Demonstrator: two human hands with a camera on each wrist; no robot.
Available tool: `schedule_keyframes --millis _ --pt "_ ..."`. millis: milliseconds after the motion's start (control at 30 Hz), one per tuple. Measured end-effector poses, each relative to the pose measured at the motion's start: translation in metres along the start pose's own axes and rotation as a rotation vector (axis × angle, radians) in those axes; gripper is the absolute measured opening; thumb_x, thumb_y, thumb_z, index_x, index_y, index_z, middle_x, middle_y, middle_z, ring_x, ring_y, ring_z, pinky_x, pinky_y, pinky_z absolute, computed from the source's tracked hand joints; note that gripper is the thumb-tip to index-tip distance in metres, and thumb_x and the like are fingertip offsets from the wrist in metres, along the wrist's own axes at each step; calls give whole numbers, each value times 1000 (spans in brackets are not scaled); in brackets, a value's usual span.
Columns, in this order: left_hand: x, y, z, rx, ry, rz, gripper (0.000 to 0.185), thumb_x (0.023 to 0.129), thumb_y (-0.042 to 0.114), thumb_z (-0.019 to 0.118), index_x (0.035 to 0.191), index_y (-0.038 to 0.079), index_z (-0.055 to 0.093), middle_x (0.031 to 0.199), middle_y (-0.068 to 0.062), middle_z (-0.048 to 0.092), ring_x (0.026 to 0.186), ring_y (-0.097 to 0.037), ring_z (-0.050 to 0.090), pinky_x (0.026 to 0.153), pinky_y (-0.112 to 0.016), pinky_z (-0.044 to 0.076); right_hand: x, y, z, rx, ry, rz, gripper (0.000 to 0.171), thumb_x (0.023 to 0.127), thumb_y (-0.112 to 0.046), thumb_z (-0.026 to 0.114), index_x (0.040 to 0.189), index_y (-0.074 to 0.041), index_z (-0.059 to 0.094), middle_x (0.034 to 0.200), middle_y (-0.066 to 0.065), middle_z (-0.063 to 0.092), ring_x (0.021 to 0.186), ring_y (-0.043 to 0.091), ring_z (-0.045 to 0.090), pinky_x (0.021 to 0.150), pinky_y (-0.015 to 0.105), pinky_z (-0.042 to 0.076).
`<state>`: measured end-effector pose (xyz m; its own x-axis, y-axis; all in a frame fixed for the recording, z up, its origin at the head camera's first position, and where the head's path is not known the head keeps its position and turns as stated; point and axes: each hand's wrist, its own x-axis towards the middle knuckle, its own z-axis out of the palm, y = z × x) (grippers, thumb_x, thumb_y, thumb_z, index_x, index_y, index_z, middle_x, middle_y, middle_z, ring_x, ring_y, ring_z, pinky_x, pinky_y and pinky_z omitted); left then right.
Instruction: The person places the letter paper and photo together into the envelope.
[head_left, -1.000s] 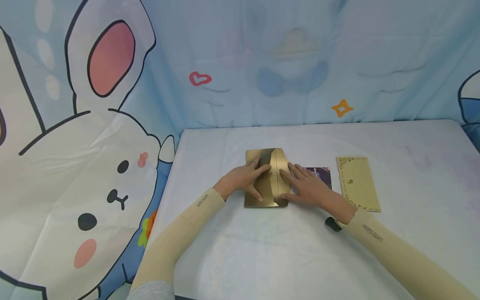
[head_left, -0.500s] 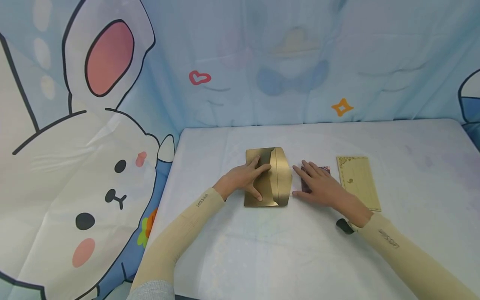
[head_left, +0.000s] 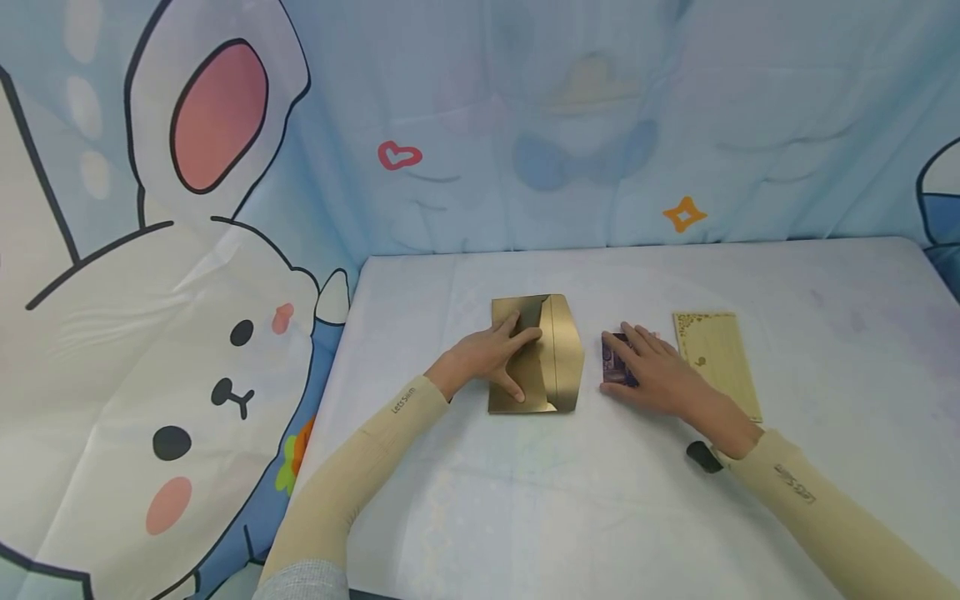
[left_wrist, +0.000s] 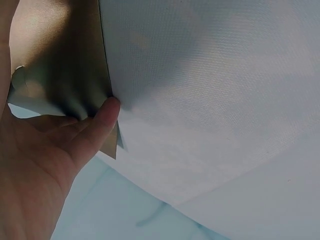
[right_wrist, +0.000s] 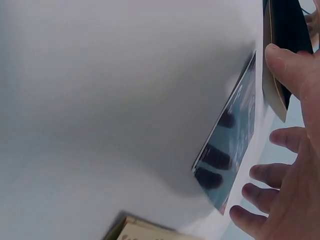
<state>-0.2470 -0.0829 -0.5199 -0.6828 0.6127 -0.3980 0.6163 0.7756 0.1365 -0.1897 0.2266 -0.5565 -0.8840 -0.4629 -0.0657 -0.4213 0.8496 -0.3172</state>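
Envelope (head_left: 536, 354) of gold paper lies flat on the pale table (head_left: 525, 500) under the left hand (head_left: 491, 357), its flap folded out to the side away from that hand's wrist. The left hand rests on it with fingers spread and nearly straight, pressing it down, the thumb at its near edge; in the left wrist view the thumb tip meets the paper's edge. What the envelope's pocket holds cannot be told, for the hand covers the opening.

Just beyond the flap, apart from it, a dark photo card (head_left: 617, 365) lies on the table beneath the right hand (head_left: 660, 379). That hand's fingers are straight and laid on the card, not curled round it. Past the right hand's knuckles, just beside it, lies a gold-bordered letter sheet (head_left: 716, 350).
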Motion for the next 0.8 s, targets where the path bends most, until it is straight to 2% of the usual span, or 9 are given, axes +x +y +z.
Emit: schedule_keyframes --millis 300,567,800 --pt "-1 0 0 10 -2 -2 117 70 72 76 160 32 14 167 -24 7 150 -39 32 101 -46 51 -7 12 -3 -16 19 26 81 96 -43 66 156 -2 30 158 35 26 144 56 24 111 72 26" --pt "-1 1 0 24 2 2 117 70 72 76 160 31 14 167 -25 7 150 -38 31 102 -45 51 -12 25 -6 -25 -2 71 88 94 -43 68 157 0 23 158 37 22 145 57 20 115 69 20" --pt "-1 0 1 17 3 9 117 70 72 76 160 30 15 167 -25 7 151 -38 29 104 -45 49 -15 28 -5 -31 -5 78 93 93 -40 70 155 8 21 156 38 26 145 57 21 116 66 21"
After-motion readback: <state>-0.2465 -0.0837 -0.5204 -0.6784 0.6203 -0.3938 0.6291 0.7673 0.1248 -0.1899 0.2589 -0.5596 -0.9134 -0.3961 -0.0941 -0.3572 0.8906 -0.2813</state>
